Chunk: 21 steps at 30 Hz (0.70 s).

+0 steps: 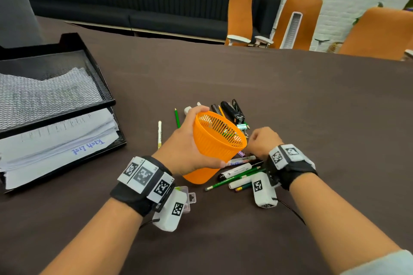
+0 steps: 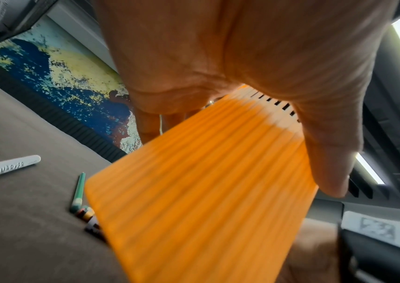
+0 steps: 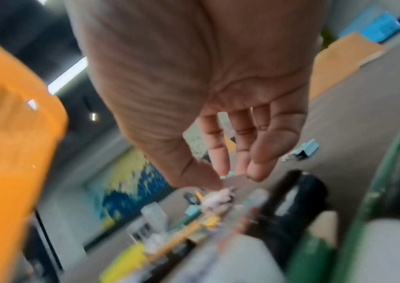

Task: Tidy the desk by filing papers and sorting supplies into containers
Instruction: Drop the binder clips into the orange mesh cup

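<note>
My left hand (image 1: 190, 147) grips the orange slotted cup (image 1: 219, 138), tilted with its mouth up and to the right, just above the table. Its ribbed side (image 2: 206, 181) fills the left wrist view under my palm (image 2: 242, 57). My right hand (image 1: 261, 140) hangs knuckles-up just right of the cup's rim, over a pile of pens, markers and green pencils (image 1: 241, 174). In the blurred right wrist view its fingers (image 3: 232, 172) point down, nearly straight, just above the pile, and I see nothing held in them. The cup (image 3: 7, 153) is at that view's left.
A black stapler (image 1: 232, 113), a teal binder clip (image 1: 242, 127), a green pencil (image 1: 177, 117) and a white marker (image 1: 159, 134) lie around the cup. A black mesh tray (image 1: 105, 87) with stacked papers (image 1: 67, 140) stands at left. A small clear box (image 1: 190, 198) sits by my left wrist.
</note>
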Tool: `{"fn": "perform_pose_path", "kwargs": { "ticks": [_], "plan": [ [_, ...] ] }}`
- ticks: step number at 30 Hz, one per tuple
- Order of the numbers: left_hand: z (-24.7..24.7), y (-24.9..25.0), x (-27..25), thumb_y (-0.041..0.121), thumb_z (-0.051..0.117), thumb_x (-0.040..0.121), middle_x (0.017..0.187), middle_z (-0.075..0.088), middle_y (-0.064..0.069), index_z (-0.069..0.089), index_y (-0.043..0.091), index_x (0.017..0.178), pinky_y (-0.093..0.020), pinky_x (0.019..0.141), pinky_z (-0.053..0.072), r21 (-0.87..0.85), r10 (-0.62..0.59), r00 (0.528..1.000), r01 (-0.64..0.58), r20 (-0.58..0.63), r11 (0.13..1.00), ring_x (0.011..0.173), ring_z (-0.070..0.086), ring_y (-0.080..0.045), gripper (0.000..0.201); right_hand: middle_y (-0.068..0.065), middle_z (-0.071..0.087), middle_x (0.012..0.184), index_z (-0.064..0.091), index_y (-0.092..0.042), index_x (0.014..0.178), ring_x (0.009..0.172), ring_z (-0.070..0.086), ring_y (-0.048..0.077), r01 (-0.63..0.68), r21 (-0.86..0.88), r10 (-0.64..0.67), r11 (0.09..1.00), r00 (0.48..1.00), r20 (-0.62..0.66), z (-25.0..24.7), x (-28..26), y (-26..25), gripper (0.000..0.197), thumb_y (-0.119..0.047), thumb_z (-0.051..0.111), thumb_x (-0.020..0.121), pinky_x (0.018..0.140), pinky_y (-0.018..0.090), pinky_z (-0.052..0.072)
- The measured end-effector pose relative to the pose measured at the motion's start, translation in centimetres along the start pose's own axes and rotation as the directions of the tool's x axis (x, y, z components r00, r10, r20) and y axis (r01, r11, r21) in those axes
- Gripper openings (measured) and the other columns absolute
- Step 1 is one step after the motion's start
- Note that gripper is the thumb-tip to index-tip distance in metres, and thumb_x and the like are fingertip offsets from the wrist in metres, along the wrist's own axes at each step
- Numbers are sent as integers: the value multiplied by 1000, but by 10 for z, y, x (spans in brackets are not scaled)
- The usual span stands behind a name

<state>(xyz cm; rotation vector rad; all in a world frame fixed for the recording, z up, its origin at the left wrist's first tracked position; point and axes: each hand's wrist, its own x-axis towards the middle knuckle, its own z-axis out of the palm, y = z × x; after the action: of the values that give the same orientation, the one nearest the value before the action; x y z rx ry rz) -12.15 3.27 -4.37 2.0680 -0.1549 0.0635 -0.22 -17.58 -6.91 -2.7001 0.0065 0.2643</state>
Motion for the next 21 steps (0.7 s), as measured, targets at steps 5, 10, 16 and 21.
{"fn": "perform_pose_path", "kwargs": {
  "ticks": [5, 10, 16, 21],
  "plan": [
    [7, -1, 2, 37, 95, 51, 120, 46, 23, 20, 55, 130, -36, 91, 52, 99, -9, 999, 5, 34, 995, 110, 53, -8, 110, 2, 61, 68, 63, -13, 69, 61, 56, 12, 162, 713, -54, 683, 984, -172, -17, -45, 8, 20, 4, 67, 78, 54, 28, 51],
    [13, 10, 2, 41, 94, 47, 121, 50, 22, 22, 58, 129, -37, 95, 50, 168, 35, 998, -43, 52, 985, 111, 55, -8, 111, -1, 65, 67, 67, -14, 70, 58, 56, 4, 412, 696, -296, 588, 911, -288, -36, -73, -21, 20, 5, 68, 76, 56, 18, 48],
    [6, 8, -1, 48, 92, 45, 124, 49, 15, 20, 58, 129, -44, 95, 51, 270, 5, 1000, -6, 2, 963, 112, 55, -18, 112, -9, 65, 59, 73, -19, 67, 54, 54, -2, 401, 647, -161, 648, 903, -398, -15, -56, -18, 17, -12, 73, 83, 59, 17, 46],
    [-7, 6, 0, 43, 94, 48, 123, 46, 11, 19, 52, 133, -35, 92, 49, 288, -6, 999, 21, -53, 957, 108, 54, -16, 113, 5, 73, 84, 74, -17, 79, 81, 67, 22, 68, 132, -47, 989, 987, -151, 16, -6, -2, 9, -22, 66, 79, 78, 35, 57]
  ]
}}
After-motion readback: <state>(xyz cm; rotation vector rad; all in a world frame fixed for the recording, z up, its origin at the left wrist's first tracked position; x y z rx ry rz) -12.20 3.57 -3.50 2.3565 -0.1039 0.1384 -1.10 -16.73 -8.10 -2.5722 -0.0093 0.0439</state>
